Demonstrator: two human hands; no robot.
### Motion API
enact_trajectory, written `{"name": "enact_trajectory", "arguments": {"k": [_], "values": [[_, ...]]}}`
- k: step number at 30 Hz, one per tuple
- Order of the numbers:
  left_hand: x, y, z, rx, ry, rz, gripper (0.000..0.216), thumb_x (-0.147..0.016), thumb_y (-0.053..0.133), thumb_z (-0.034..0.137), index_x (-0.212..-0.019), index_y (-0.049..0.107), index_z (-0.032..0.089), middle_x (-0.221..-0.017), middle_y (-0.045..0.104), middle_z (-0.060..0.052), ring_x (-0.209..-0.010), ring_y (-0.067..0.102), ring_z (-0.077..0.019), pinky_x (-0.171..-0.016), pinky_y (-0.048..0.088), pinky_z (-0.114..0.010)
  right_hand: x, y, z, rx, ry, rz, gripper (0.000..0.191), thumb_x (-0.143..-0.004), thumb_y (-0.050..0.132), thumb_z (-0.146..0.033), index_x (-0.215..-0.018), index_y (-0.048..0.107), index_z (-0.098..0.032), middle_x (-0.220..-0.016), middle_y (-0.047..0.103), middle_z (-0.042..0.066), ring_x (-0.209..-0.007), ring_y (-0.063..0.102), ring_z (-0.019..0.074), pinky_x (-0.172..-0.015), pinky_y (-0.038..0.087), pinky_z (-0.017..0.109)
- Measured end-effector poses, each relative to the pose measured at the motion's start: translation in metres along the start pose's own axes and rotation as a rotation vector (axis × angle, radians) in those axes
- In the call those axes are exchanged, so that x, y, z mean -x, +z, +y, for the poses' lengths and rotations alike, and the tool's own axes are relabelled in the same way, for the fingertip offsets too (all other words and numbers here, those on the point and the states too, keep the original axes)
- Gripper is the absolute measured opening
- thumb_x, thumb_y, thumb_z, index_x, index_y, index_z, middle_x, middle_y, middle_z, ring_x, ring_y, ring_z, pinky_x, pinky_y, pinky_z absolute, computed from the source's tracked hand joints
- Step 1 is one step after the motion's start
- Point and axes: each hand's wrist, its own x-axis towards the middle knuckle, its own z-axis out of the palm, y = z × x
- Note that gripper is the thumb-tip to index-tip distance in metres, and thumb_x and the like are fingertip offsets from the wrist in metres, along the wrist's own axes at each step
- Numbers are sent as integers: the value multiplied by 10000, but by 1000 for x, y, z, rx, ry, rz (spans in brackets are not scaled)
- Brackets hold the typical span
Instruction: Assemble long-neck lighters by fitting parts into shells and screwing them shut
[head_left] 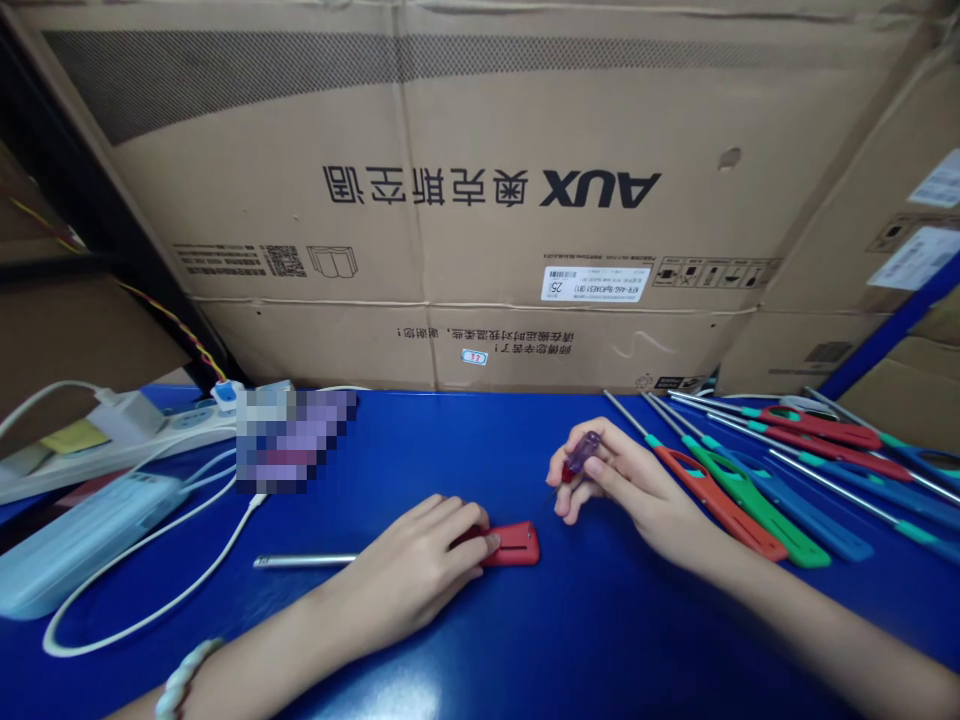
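A red long-necked lighter (517, 545) lies flat on the blue tabletop, its silver tube pointing left. My left hand (439, 545) is closed over its middle, fingertips pressed on the red handle and hiding part of the body. To the right and a little higher, my right hand (615, 475) grips a small screwdriver (581, 455) with a clear purple-and-red handle. The screwdriver's thin shaft points down and left, apart from the lighter. Right of that hand lie an orange-red lighter (716, 500), a green lighter (761, 505) and a blue lighter (814, 510).
More lighters (832, 430) overlap at the far right. On the left are a light-blue power bank (90, 545), white cables (161, 607), a power strip (176, 435) and a blurred-out purple object (300, 435). A large cardboard sheet (450, 110) stands along the table's back edge.
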Motion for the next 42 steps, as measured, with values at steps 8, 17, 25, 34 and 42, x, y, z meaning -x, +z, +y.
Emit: {"name": "enact_trajectory", "arguments": {"k": [8, 17, 25, 34, 42], "values": [[0, 0, 0, 15, -8, -27, 162, -963, 415, 157, -1062, 543, 174, -1058, 551, -80, -882, 524, -193, -772, 437, -316, 1, 1, 2, 4, 13, -9, 188, -958, 457, -399, -979, 422, -216, -892, 597, 44, -690, 640, 153, -627, 539, 326], [-1, 0, 1, -6, 8, 3, 190, -979, 388, 178, -1056, 562, 173, -1013, 559, -77, -856, 527, -183, -754, 439, -298, 2, 4, 2, 48, -8, -33, 128, -990, 388, -326, -1001, 412, -201, -908, 588, 51, -696, 633, 146, -632, 536, 318], [-1, -1, 16, 17, 63, -44, 255, -957, 414, 165, -1189, 521, 165, -1074, 552, -97, -875, 529, -207, -762, 458, -326, 17, 14, -4, 593, -266, 47, 241, -942, 496, -206, -1164, 410, -245, -889, 611, 15, -774, 631, 135, -698, 526, 262], [-1, 0, 16, 27, 56, -63, 268, -963, 411, 181, -1214, 505, 180, -1113, 546, -99, -892, 536, -204, -783, 469, -332, 15, 11, -12, 957, -419, 52, 189, -934, 426, -158, -1111, 484, -196, -918, 606, 66, -823, 597, 177, -745, 514, 321], [0, 1, 15, 30, 55, -78, 278, -962, 426, 184, -1232, 491, 188, -1125, 537, -90, -915, 528, -208, -793, 465, -332, 14, 8, -12, 646, -269, -63, 371, -929, 421, -99, -1273, 401, -238, -950, 600, 33, -784, 629, 123, -733, 533, 265]]}}
